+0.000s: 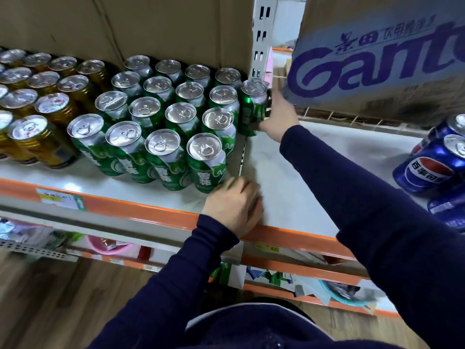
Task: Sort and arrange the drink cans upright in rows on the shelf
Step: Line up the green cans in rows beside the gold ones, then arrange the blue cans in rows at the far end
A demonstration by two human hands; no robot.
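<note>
Green cans (161, 127) stand upright in several rows on the white shelf (281, 177). My right hand (279, 119) grips one more green can (253, 107) upright at the back right of that block, beside the shelf post. My left hand (234, 207) rests at the shelf's front edge with curled fingers, touching the base of the front right green can (207, 162); whether it holds anything is hidden. Gold cans (37, 117) fill rows on the left. Blue Pepsi cans (437, 165) stand at the right.
A brown carton (151, 26) hangs over the back rows. A tilted carton with purple lettering (377, 59) sits at the back right. The white slotted post (260, 39) splits the shelf bays. An orange rail (125, 207) edges the front; lower shelves hold mixed goods.
</note>
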